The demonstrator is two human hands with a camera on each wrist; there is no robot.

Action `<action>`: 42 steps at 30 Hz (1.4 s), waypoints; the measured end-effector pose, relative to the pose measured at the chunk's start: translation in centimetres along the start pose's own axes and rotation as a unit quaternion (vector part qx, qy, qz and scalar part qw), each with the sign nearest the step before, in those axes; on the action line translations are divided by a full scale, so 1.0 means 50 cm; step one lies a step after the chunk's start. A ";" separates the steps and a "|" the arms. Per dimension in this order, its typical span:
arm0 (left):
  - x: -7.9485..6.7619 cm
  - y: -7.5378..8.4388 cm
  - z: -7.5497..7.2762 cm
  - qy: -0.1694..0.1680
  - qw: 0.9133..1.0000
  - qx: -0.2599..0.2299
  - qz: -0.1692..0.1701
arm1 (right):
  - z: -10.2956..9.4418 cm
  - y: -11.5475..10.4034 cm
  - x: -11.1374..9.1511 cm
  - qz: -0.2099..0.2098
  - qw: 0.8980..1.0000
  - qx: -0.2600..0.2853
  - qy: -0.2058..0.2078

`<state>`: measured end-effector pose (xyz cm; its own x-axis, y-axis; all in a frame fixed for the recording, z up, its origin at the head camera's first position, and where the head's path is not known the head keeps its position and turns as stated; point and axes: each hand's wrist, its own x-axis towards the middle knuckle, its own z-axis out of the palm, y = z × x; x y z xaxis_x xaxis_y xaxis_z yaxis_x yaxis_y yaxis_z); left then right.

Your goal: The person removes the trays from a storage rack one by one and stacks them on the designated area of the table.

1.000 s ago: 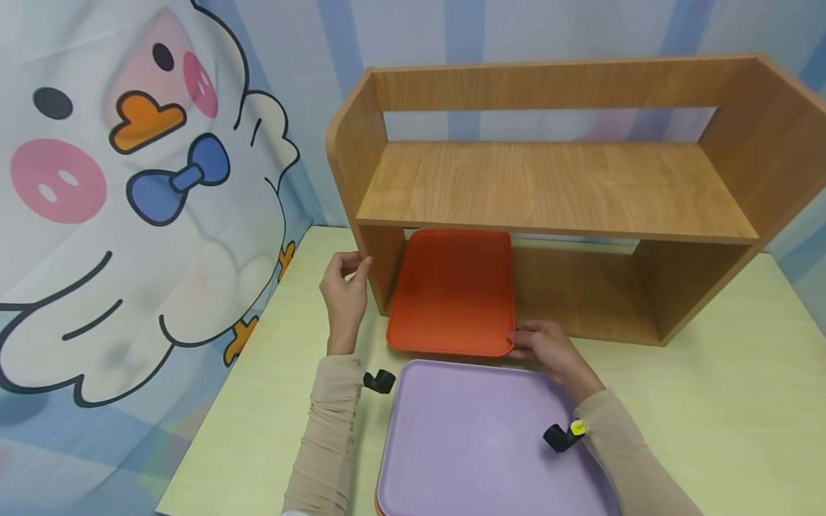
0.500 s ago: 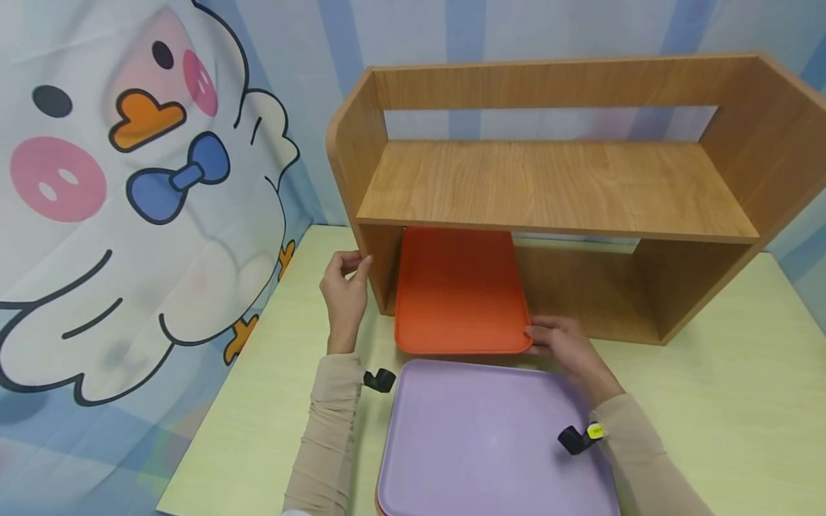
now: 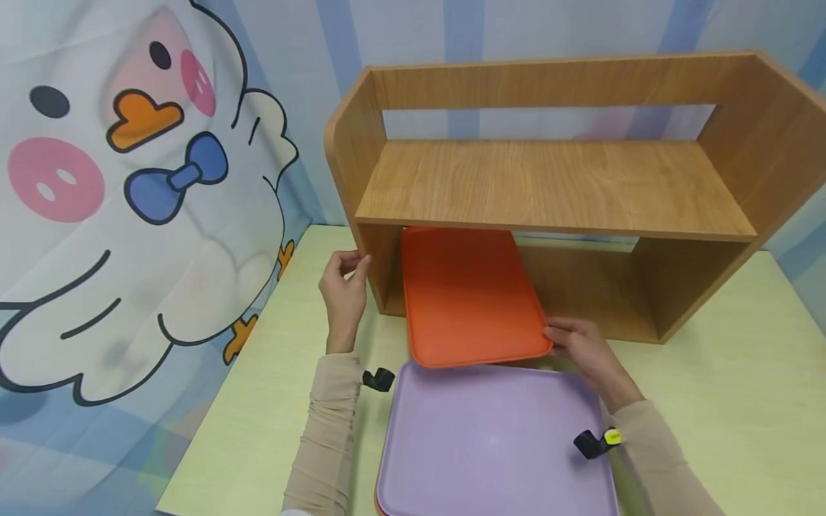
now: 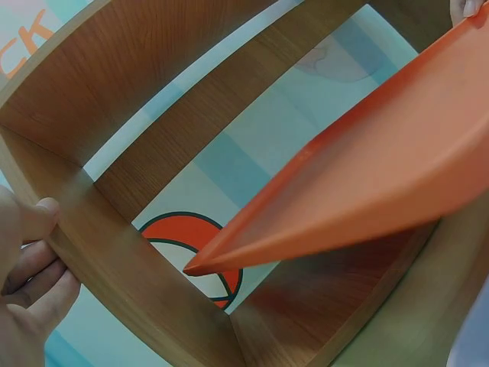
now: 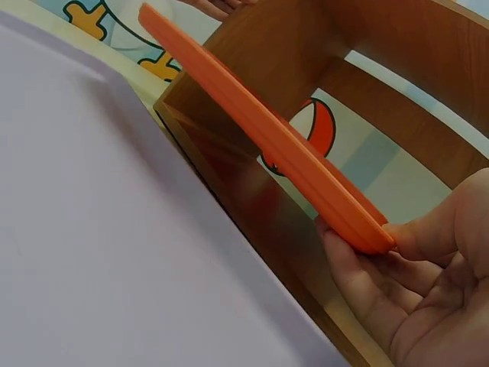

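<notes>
An orange tray reaches out of the left part of the lower compartment of a wooden shelf unit. My right hand pinches its near right corner, thumb on top and fingers beneath, as the right wrist view shows. The tray is held raised and slanted, its near edge over the back edge of a purple tray. My left hand grips the front edge of the unit's left side panel between thumb and fingers. The orange tray's far end is hidden under the upper board.
Another orange-red rim shows under the purple tray on the pale table. Behind the unit hangs a blue striped cloth, with a cartoon bird printed at the left.
My right hand has moved right and slightly toward me, swinging the orange tray's near end to the right and out over the purple tray's edge. The left hand stays put.
</notes>
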<state>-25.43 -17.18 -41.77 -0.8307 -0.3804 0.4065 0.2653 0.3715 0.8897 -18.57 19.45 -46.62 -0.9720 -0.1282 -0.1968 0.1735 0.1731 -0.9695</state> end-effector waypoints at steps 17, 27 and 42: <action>0.002 0.000 -0.001 0.004 1.000 0.010 -0.001 | -0.046 0.013 -0.026 -0.011 1.000 -0.014 0.005; 0.000 0.004 0.000 0.000 1.000 0.003 0.001 | -0.066 0.016 -0.037 -0.032 0.999 -0.018 0.012; -0.002 0.002 -0.003 0.003 1.000 0.008 0.003 | -0.092 0.025 -0.052 -0.059 0.998 -0.037 0.003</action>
<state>-25.26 -17.20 -41.67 -0.8263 -0.3836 0.4124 0.2614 0.3874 0.8841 -16.57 24.48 -46.62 -0.9860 -0.1463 -0.0804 0.0453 0.2289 -0.9724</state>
